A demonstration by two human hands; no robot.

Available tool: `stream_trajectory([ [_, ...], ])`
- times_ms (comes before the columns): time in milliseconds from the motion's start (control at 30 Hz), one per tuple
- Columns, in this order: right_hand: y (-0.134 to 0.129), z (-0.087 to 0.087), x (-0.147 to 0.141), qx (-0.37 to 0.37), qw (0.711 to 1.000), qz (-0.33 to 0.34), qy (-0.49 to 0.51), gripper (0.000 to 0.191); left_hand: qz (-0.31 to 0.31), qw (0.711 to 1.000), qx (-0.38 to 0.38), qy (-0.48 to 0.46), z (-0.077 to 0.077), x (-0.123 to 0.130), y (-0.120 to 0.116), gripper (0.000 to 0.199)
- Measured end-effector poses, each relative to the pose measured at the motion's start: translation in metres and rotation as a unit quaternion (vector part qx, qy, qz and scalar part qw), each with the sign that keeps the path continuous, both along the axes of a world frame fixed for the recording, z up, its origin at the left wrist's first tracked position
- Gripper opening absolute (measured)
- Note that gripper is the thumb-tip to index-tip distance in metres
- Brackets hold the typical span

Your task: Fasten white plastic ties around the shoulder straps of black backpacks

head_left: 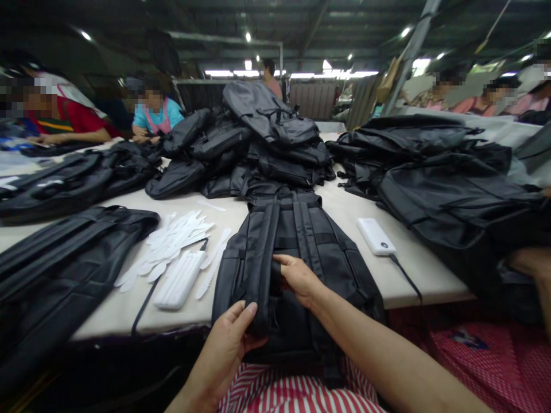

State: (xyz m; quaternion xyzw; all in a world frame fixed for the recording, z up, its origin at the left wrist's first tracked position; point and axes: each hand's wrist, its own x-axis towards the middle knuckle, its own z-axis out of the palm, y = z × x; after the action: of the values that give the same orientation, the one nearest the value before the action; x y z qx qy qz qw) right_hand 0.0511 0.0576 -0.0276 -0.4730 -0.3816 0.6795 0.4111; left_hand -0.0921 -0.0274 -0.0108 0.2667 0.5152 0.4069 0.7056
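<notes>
A black backpack lies in front of me, strap side up, its near end hanging over the table edge toward my lap. My left hand pinches the lower part of its left shoulder strap between thumb and fingers. Higher up, my right hand grips the inner edge of the same strap, thumb and fingers closed around it. The strap is lifted a little off the back panel. Beside it, the right shoulder strap lies flat and untouched.
Left of the backpack are a white power bank with a cable and a heap of white plastic knives and spoons. Another power bank lies right. Black bags pile up behind and right. Several co-workers sit around.
</notes>
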Motion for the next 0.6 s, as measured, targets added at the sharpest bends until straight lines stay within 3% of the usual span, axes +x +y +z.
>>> stream_trajectory([
  [200, 0.013, -0.008, -0.003, 0.034, 0.990, -0.040, -0.130, 0.013, -0.068, 0.997, 0.034, 0.021, 0.001, 0.000, 0.002, 0.022],
  [333, 0.009, -0.010, -0.005, -0.019, 0.999, -0.036, -0.026, 0.012, -0.095, 0.994, 0.041, 0.028, 0.001, -0.001, 0.006, 0.026],
  [467, -0.002, -0.010, 0.005, -0.061, 0.989, -0.024, 0.130, 0.007, -0.109, 0.989, 0.051, 0.090, -0.013, -0.004, 0.007, 0.027],
  [600, -0.005, -0.008, 0.009, -0.027, 0.992, -0.033, 0.120, 0.014, -0.113, 0.982, 0.046, 0.141, -0.025, -0.002, 0.009, 0.027],
])
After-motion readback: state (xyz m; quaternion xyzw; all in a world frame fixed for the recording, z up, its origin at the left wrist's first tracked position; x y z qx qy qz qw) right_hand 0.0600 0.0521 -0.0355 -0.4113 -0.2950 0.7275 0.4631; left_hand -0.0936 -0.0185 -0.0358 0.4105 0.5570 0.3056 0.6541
